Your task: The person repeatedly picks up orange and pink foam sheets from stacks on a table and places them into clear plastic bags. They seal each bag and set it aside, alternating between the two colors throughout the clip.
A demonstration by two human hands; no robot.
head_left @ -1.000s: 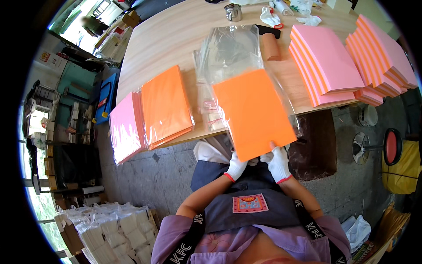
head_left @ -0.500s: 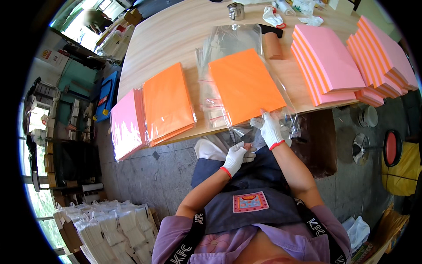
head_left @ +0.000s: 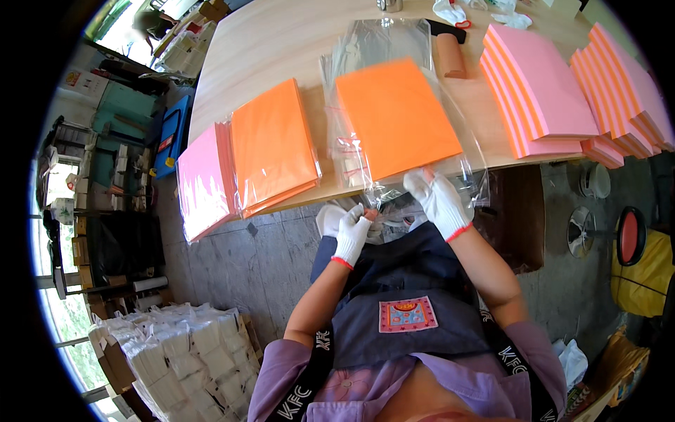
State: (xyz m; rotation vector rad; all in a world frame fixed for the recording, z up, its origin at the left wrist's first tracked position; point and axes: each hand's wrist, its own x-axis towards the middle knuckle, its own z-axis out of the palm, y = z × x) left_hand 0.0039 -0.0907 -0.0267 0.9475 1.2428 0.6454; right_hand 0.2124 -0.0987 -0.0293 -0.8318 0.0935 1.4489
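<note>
A stack of orange paper (head_left: 397, 119) lies at the table's near edge, partly within a loose clear plastic bag (head_left: 472, 169). The bag's near end hangs over the edge in wrinkles. My left hand (head_left: 353, 233), in a white glove with bare fingertips, is closed in a pinch on the bag's near edge. At the paper's near edge, my right hand (head_left: 441, 200), gloved alike, has its fingers bent against the sheets; some fingers are hidden. Beneath and beyond the paper are more flat clear bags (head_left: 390, 42). To the left lie wrapped orange paper (head_left: 274, 141) and wrapped pink paper (head_left: 206, 183).
Tall stacks of alternating pink and orange paper (head_left: 538, 91) stand at the right. A brown cylinder (head_left: 450, 56) and a metal cup (head_left: 389, 5) are farther back. Below the table are a brown box (head_left: 524, 218) and a round stool (head_left: 628, 235). White bundles (head_left: 183, 352) are piled lower left.
My left hand has moved left and slightly up with the bag's edge. My right hand has turned against the paper's near edge. The whole view has shifted a little.
</note>
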